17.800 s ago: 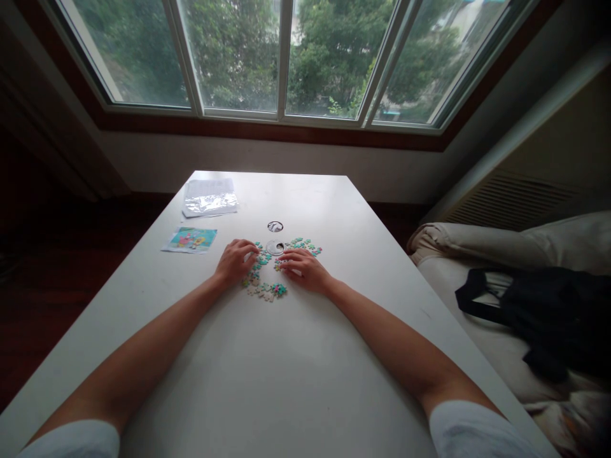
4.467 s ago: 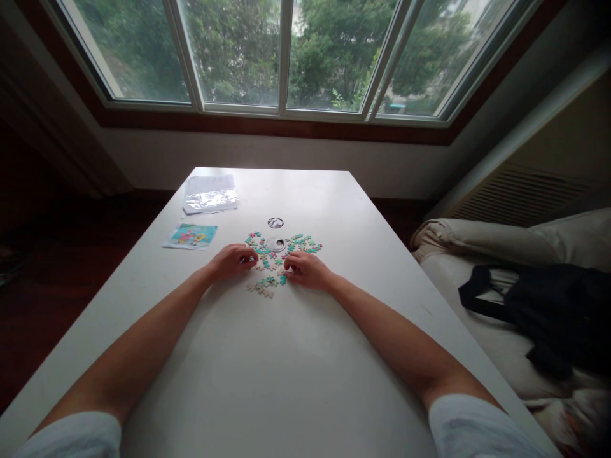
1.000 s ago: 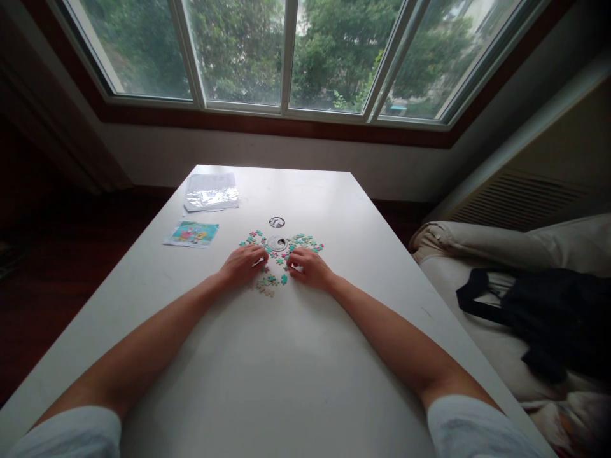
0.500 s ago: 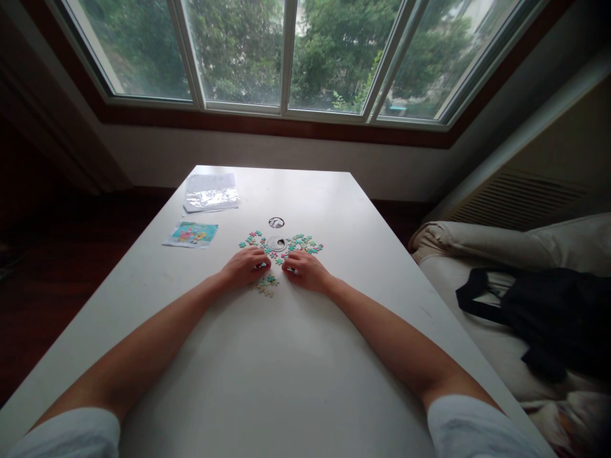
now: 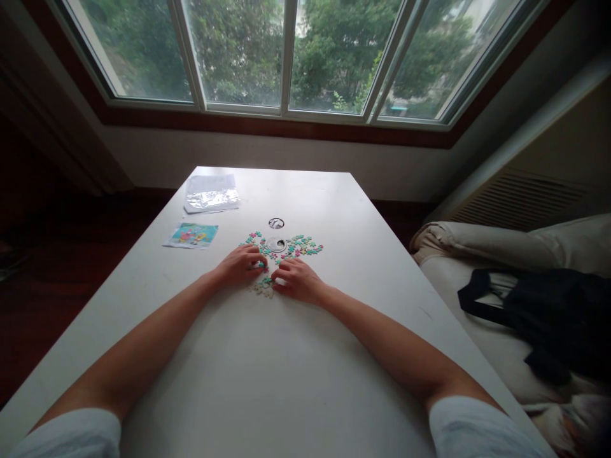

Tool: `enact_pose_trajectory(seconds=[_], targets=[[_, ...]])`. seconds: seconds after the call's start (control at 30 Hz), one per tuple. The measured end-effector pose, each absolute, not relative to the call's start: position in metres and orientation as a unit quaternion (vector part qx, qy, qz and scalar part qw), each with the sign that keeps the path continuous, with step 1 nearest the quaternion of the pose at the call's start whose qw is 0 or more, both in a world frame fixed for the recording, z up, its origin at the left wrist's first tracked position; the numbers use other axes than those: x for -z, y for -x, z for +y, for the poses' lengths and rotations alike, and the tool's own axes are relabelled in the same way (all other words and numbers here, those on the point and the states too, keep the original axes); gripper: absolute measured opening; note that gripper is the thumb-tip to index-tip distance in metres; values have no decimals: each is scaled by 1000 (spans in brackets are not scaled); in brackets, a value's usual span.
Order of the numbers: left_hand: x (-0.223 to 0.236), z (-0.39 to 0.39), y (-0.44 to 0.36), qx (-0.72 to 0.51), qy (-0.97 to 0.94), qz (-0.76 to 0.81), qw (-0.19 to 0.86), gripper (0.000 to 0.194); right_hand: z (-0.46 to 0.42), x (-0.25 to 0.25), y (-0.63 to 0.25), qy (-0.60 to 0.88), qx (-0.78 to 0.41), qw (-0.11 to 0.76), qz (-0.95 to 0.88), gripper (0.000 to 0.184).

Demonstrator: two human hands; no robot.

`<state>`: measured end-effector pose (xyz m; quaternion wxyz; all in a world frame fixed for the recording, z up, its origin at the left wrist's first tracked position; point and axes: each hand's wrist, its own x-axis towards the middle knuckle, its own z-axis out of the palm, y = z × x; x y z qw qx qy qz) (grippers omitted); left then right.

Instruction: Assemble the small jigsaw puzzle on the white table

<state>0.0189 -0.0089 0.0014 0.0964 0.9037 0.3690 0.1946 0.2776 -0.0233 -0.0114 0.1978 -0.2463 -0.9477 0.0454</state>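
Note:
Several small teal, pink and cream jigsaw pieces (image 5: pixel 298 245) lie scattered in the middle of the white table (image 5: pixel 267 369). My left hand (image 5: pixel 241 265) rests on the left part of the pile, fingers curled down onto the pieces. My right hand (image 5: pixel 296 280) lies just beside it at the near edge of the pile, fingers bent and pressed on pieces. What either hand pinches is too small to make out. A joined cream cluster (image 5: pixel 261 289) lies between the hands.
A colourful picture card (image 5: pixel 191 235) and a clear plastic bag (image 5: pixel 210 194) lie at the far left of the table. Two small round discs (image 5: pixel 275 223) sit behind the pile. A sofa with a black bag (image 5: pixel 548 318) stands at right. Windows are ahead.
My right hand has slid left and toward me, closer to the left hand and onto the near pieces. The left hand has barely moved.

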Motion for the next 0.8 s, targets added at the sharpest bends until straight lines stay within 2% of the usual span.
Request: enact_pose_trajectory(seconds=[0.13, 0.43, 0.67, 0.8], targets=[[2, -8, -19, -201, -903, 367, 99, 13, -23, 11, -277, 240, -63, 197, -949, 9], [0, -10, -23, -195, -905, 367, 85, 18, -12, 13, -287, 318, -25, 217, -923, 10], [3, -8, -19, -202, -899, 376, 100, 17, -18, 11, -284, 192, -19, 212, -958, 20], [3, -8, -18, -201, -897, 379, 105, 17, -18, 12, -283, 191, -21, 211, -958, 15]])
